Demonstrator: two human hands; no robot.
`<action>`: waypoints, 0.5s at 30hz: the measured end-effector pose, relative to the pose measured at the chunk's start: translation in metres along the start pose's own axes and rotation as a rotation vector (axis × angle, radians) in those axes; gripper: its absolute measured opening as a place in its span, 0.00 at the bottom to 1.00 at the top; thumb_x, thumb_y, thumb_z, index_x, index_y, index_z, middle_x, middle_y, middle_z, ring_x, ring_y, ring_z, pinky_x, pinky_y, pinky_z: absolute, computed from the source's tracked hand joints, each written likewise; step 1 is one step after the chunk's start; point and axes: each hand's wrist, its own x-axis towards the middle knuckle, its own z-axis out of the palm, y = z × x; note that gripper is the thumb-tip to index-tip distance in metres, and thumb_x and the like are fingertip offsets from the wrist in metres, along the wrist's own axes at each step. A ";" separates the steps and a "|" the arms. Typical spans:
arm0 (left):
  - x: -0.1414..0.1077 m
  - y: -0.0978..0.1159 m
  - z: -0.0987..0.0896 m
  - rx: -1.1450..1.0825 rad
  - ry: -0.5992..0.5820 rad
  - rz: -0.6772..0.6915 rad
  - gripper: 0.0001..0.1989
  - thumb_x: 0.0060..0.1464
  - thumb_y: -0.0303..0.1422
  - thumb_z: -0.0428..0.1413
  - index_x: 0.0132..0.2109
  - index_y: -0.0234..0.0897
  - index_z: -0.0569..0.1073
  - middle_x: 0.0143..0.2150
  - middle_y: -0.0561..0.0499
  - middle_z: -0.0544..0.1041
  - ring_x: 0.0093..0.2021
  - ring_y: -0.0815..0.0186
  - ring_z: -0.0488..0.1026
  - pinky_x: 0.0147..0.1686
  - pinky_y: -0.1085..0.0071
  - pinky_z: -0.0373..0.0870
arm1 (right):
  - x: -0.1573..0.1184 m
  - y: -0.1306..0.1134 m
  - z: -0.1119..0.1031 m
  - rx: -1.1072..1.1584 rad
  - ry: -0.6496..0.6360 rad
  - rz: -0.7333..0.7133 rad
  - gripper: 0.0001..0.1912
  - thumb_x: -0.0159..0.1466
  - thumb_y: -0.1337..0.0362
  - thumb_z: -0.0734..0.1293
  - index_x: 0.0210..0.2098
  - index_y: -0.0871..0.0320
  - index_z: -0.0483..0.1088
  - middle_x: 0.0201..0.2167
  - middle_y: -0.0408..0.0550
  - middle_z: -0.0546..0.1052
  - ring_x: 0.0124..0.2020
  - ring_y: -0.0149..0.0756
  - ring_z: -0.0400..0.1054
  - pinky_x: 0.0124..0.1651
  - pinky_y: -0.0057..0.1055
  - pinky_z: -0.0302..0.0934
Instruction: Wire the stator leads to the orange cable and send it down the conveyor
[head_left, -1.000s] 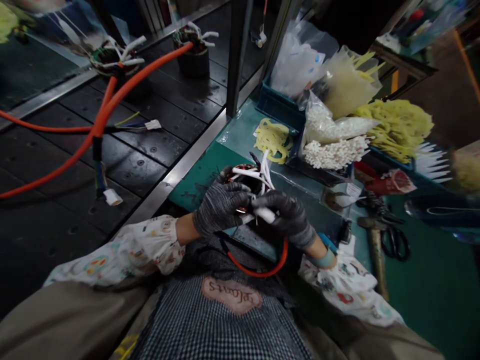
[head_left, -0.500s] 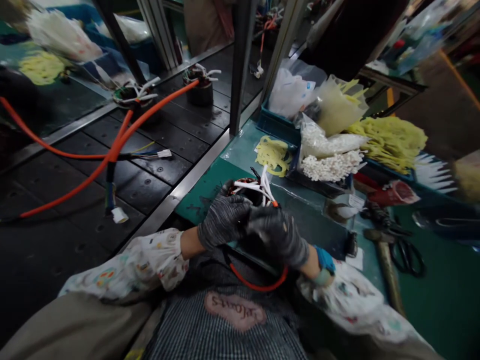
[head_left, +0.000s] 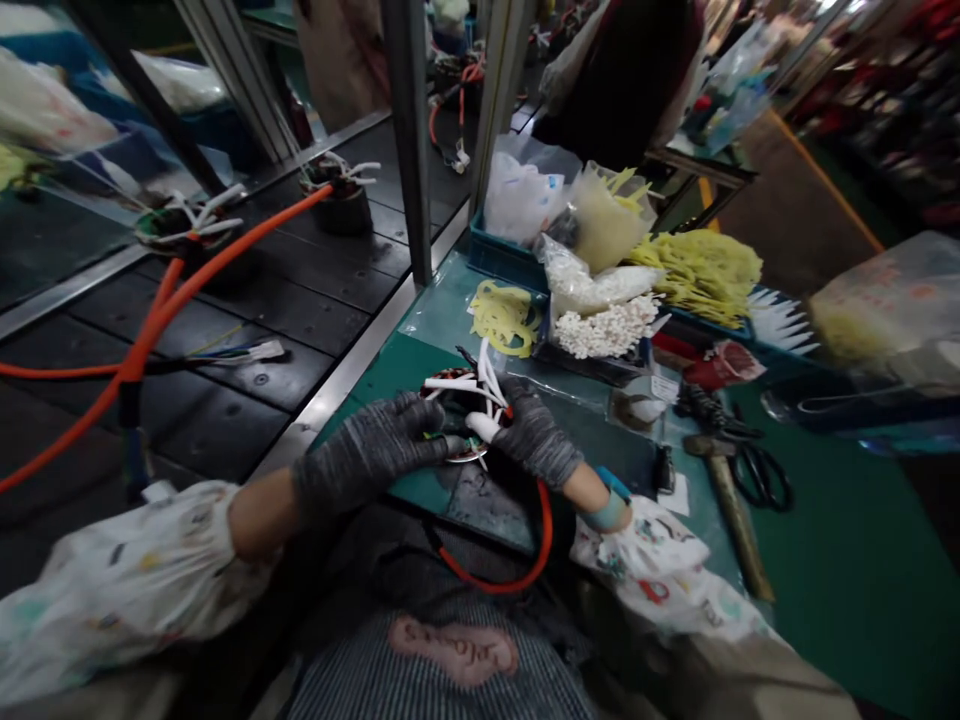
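Observation:
A motor stator (head_left: 466, 456), a ring with copper windings and white-sleeved leads, lies on the green mat in front of me. An orange cable (head_left: 546, 530) runs from its right side and loops toward my lap. My left hand (head_left: 371, 445), in a grey knit glove, reaches in from the left. Its fingers are stretched out, thumb apart, with the tips at the stator's left and near rim. My right hand (head_left: 534, 435), also gloved, grips the stator's right side. Its white-tipped thumb lies over the inner edge beside the white leads; the other fingers are partly hidden.
Yellow flat rings (head_left: 502, 318) lie beyond the stator. Blue bins (head_left: 506, 255) hold bags and white sleeves. A hammer (head_left: 724, 490) and black-handled scissors (head_left: 761, 475) lie to the right. At left, a dark slatted conveyor (head_left: 300, 310) carries other stators with orange cables. A metal post (head_left: 409, 150) stands ahead.
My left hand has drawn back to the left and its fingers have straightened, uncovering the stator's near rim. My right hand stays at the right side. The view has shifted to the right.

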 end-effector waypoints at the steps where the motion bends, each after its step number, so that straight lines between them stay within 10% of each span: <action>1: 0.004 -0.002 -0.007 -0.003 -0.029 0.042 0.26 0.74 0.24 0.60 0.71 0.55 0.80 0.68 0.53 0.85 0.70 0.60 0.80 0.70 0.64 0.78 | 0.006 0.002 -0.001 0.006 -0.060 -0.005 0.30 0.67 0.60 0.78 0.67 0.55 0.78 0.58 0.58 0.86 0.58 0.57 0.83 0.65 0.53 0.79; 9: 0.024 0.003 -0.039 0.213 -0.082 0.214 0.20 0.68 0.17 0.58 0.56 0.45 0.85 0.55 0.52 0.90 0.56 0.61 0.85 0.58 0.68 0.81 | 0.073 0.015 -0.023 0.220 -0.520 -0.105 0.18 0.66 0.64 0.80 0.55 0.56 0.83 0.50 0.46 0.89 0.48 0.40 0.84 0.54 0.37 0.81; 15: -0.010 0.005 -0.006 0.303 0.081 0.117 0.13 0.66 0.31 0.67 0.56 0.44 0.84 0.65 0.46 0.87 0.70 0.54 0.79 0.75 0.58 0.69 | 0.045 0.028 -0.046 -0.203 0.045 -0.121 0.22 0.71 0.52 0.78 0.61 0.53 0.84 0.61 0.57 0.83 0.59 0.51 0.80 0.65 0.47 0.75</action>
